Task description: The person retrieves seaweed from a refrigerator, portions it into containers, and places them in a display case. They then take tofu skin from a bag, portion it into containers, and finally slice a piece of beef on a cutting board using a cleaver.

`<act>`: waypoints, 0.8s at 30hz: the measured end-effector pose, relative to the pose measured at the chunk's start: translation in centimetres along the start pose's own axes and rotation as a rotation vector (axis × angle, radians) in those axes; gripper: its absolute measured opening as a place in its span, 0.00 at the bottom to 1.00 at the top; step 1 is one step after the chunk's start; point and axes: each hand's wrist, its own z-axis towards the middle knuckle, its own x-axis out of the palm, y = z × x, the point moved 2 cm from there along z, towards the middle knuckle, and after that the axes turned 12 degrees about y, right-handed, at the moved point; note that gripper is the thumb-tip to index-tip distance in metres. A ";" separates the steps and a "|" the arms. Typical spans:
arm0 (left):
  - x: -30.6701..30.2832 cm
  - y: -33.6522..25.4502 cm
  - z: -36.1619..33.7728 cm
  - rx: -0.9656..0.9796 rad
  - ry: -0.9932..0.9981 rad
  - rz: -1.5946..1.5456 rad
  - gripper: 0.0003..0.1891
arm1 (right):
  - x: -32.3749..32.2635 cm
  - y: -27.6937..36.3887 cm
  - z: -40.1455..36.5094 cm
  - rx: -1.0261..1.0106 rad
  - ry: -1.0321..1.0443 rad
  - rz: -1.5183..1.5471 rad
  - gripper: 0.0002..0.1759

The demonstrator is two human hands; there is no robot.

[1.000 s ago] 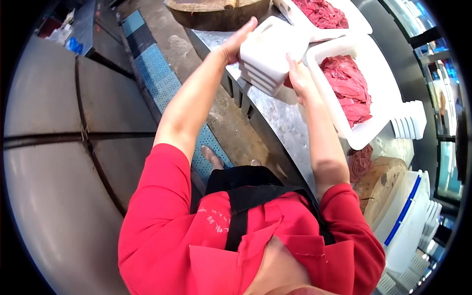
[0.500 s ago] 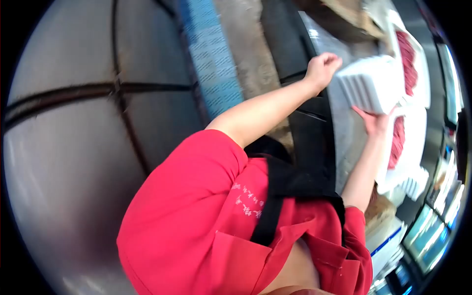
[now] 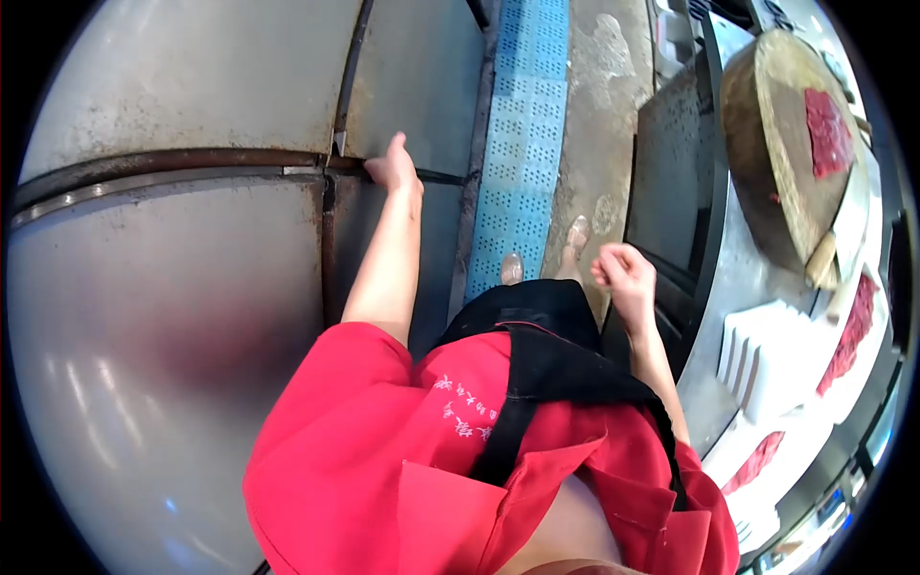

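My left hand (image 3: 395, 171) reaches out to the steel door (image 3: 410, 86) on the left. Its thumb points up while the fingers hook in at the door's lower edge by the dark seam, fingertips partly hidden. In front of my apron hangs my right hand (image 3: 628, 286), curled into a loose fist with nothing showing in it. Nearest to that hand is the steel counter (image 3: 707, 350), where a stack of white foam trays (image 3: 767, 359) stands.
A round wooden chopping block (image 3: 776, 153) bears a slab of red meat (image 3: 827, 132), with a cleaver (image 3: 848, 230) at its edge. More red meat (image 3: 851, 335) lies on white trays. Blue perforated matting (image 3: 522, 125) runs along the floor beside the steel cabinet (image 3: 172, 287).
Both hands have come away from the counter, where my right hand was at the white tray stack. My left hand has swung left to the steel door; my right hand has curled shut.
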 end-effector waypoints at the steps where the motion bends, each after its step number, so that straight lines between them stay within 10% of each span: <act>1: 0.1 0.0 -0.4 0.019 -0.064 0.076 0.34 | 0.2 0.3 2.9 -0.030 0.091 -0.068 0.09; 6: 1.7 -0.7 -5.1 -0.026 0.279 -0.025 0.27 | 6.7 8.1 13.8 -0.233 0.397 -0.532 0.21; 8: 5.5 1.4 -9.1 0.375 0.519 -0.142 0.28 | 8.9 12.2 16.7 -0.385 0.360 -0.685 0.26; 10: 8.4 2.2 -14.4 0.226 0.832 0.039 0.35 | 8.3 13.6 20.9 -0.794 0.131 -0.962 0.31; 12: 10.3 2.3 -16.4 0.291 1.201 0.378 0.40 | 6.8 19.7 20.9 -0.442 0.360 -1.107 0.33; 15: 12.7 7.6 -11.8 0.494 1.303 0.553 0.40 | 1.4 22.9 24.2 -0.280 -0.020 -1.452 0.33; 18: 14.7 15.9 -1.4 0.227 0.965 0.680 0.31 | -5.6 25.7 28.7 -0.298 -0.333 -1.669 0.33; 20: 15.2 18.4 6.6 0.182 0.796 0.719 0.29 | -21.5 26.0 38.1 -0.678 0.189 -1.393 0.34; 22: 15.3 21.2 14.1 0.006 0.550 0.777 0.29 | -16.5 26.1 37.8 -0.520 -0.306 -1.664 0.34; 24: 14.9 23.0 20.1 -0.136 0.340 0.905 0.29 | -15.8 25.2 39.3 -0.494 -0.386 -1.701 0.34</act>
